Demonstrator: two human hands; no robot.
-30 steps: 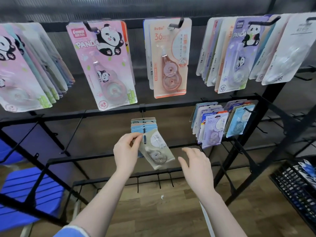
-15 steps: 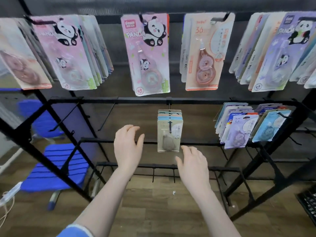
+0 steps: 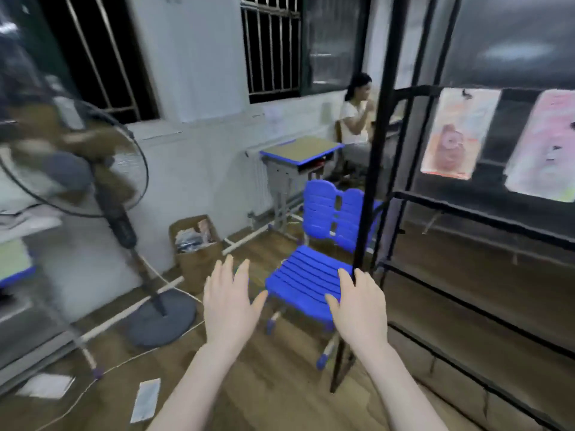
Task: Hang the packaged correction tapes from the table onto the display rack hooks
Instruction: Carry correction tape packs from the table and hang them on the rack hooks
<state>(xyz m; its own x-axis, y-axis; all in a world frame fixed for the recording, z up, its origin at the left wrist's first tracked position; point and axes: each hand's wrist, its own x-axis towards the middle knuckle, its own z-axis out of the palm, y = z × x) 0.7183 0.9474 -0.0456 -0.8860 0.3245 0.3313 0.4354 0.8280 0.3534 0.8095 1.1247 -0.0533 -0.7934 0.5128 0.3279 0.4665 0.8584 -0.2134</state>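
Beside the display rack, left hand and right hand spread wide, empty, presumably free for collecting another package.

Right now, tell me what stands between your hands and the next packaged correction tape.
No loose packaged tape or its table is clearly in view, so that path cannot be judged. Both the left hand and right hand are empty, held out over a blue chair beside the display rack.
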